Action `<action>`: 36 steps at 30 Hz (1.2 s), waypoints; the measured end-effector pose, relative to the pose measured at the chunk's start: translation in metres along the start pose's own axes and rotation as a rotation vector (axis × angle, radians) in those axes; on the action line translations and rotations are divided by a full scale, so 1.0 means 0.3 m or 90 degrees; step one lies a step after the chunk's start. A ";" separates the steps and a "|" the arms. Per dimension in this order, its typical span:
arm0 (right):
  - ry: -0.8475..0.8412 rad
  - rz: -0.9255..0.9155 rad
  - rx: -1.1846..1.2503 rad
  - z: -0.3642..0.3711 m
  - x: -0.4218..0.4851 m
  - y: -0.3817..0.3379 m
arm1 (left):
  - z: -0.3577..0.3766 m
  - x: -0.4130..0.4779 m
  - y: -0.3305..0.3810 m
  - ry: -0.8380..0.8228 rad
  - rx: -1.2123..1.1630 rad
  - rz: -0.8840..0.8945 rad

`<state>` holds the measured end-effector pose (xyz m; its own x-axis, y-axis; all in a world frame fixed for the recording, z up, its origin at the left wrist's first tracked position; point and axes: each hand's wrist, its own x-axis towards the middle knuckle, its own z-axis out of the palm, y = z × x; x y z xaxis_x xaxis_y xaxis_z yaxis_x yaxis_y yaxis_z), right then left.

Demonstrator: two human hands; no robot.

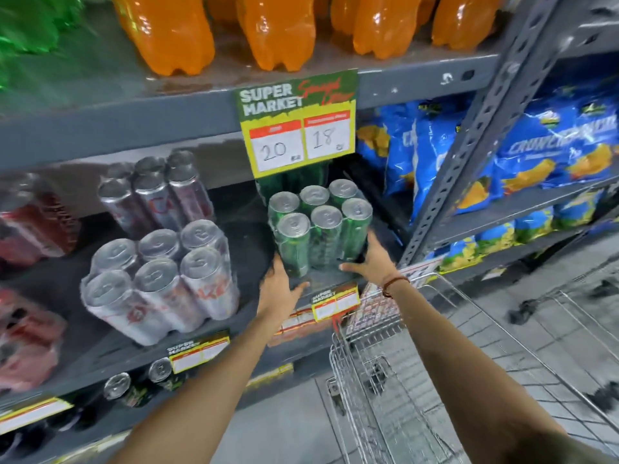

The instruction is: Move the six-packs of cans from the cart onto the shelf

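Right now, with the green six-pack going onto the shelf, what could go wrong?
The green six-pack is gripped low by the left hand and right hand, so it could tip forward. The hanging price sign sits just above its can tops and may get knocked. The silver six-pack overhangs the shelf edge; a bump might topple it.

The pack point(320, 229) hides most fingers of both hands, so only the thumbs show. Behind it, more green cans point(294, 182) are half covered by the price sign point(296, 123). Red packs point(30, 222) at left are blurred & cut by the edge. Small tags point(335, 301) are too blurred to read. The cart point(402, 380) is cut at bottom and its inside is unclear.
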<state>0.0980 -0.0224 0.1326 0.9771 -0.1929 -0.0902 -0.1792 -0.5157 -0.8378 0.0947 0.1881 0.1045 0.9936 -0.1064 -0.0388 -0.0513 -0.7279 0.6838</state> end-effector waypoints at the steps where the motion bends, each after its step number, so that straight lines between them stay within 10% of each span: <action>1: 0.000 -0.003 -0.003 0.000 0.009 0.002 | 0.012 0.003 0.004 0.010 -0.004 -0.006; 29: 0.040 0.042 -0.021 -0.058 -0.059 0.070 | 0.066 -0.082 0.103 0.068 -0.009 -0.007; 36: 0.208 0.114 -0.118 -0.045 -0.048 0.098 | 0.047 -0.026 0.168 -0.018 -0.054 -0.005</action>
